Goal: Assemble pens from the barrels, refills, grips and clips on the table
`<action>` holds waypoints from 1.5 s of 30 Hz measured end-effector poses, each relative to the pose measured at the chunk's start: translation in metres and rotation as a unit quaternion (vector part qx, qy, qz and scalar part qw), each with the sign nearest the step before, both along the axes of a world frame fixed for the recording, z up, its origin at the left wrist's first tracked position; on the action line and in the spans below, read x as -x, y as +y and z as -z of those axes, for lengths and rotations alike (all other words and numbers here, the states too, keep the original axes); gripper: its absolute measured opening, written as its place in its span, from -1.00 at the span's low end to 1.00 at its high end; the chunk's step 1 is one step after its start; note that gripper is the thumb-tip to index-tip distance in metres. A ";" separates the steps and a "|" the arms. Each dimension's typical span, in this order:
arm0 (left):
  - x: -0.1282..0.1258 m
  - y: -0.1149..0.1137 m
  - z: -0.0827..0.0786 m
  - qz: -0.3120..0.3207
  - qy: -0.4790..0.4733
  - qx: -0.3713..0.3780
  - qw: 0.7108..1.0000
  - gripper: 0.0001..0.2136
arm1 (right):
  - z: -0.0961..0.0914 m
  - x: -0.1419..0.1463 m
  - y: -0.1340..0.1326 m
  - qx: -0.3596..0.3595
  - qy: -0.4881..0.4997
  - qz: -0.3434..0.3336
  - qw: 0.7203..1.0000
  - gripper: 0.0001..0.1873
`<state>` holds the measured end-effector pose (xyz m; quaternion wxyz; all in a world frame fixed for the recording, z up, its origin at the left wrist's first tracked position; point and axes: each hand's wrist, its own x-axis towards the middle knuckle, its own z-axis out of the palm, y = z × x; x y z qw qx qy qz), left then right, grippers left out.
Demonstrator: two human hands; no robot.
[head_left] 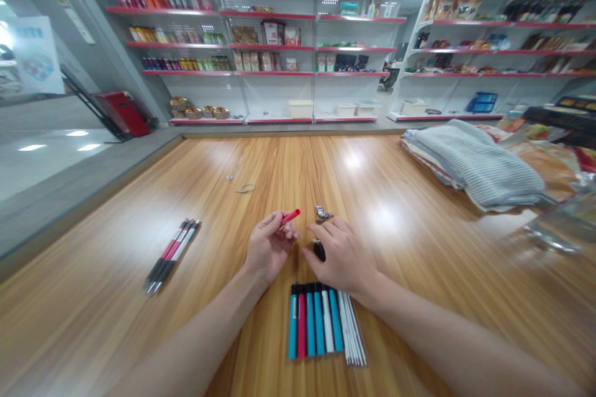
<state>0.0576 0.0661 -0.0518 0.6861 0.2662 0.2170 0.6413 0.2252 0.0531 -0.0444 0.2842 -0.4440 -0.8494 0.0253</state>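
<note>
My left hand (272, 245) is closed around a red pen barrel (291, 217), whose hollow end points up and to the right. My right hand (339, 254), fingers apart and bent downward, is over some black pen parts (319, 250) and partly hides them. Just beyond its fingertips lies a small heap of shiny metal pen parts (322, 214). Below the hands is a row of blue, red and white pen barrels (318, 322) with black upper ends. Beside that row, several thin white refills (352, 332) lie together.
A bundle of pens (171, 254) in red, white and black lies at the left. Farther back are a looped grey tie (246, 188) and a tiny metal piece (230, 178). Folded cloths (475, 161) and a clear container (565, 220) occupy the right side. Stocked shelves (274, 48) stand behind the table.
</note>
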 end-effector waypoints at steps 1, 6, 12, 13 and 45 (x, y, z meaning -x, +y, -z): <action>0.000 0.000 0.000 -0.001 -0.001 0.000 1.000 -0.87 | 0.000 0.000 0.000 0.002 -0.001 -0.001 1.000 -0.63; 0.000 -0.001 -0.001 -0.003 -0.004 0.001 1.000 -0.86 | 0.000 -0.001 -0.002 -0.004 0.002 -0.005 1.000 -0.66; -0.001 -0.001 -0.001 -0.003 -0.001 0.004 1.000 -0.87 | 0.000 -0.001 -0.004 -0.009 -0.006 -0.002 1.000 -0.67; 0.000 -0.001 -0.001 -0.003 -0.001 0.003 1.000 -0.87 | 0.000 -0.001 -0.004 -0.007 -0.009 0.001 1.000 -0.67; 0.003 -0.001 -0.001 0.012 -0.021 -0.013 1.000 -0.91 | 0.001 -0.001 -0.004 0.019 -0.013 -0.047 0.999 -0.75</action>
